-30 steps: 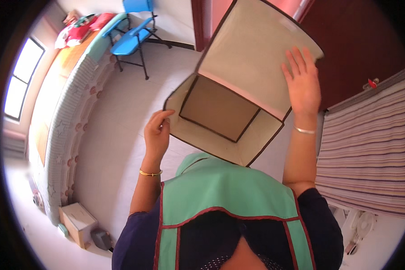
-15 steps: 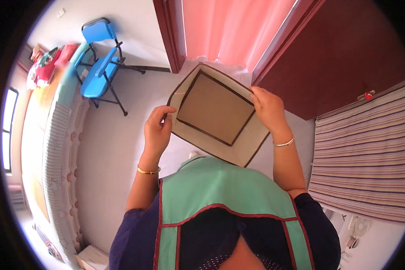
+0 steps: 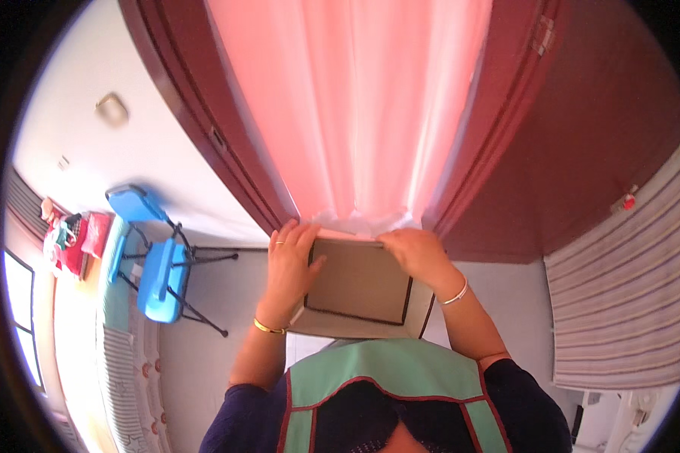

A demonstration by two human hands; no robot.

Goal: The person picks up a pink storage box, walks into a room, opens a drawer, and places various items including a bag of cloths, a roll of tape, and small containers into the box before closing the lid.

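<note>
An open-topped beige fabric storage box with dark brown edging is held in front of my body, its hollow inside facing up at me. My left hand grips the far left corner, fingers over the rim and thumb on the inner side. On the far right part of the rim, my right hand is closed, its fingertips partly hidden behind the edge. The near side of the box sits close to my green apron.
Ahead, a pink curtain hangs in a dark red door frame, with an open door to the right. A blue folding chair stands at the left beside a covered bed or table. A striped cloth hangs at the right.
The view has tilted up toward the doorway and curtain. The box has turned straighter, and my left hand has shifted from its left side to the far left corner.
</note>
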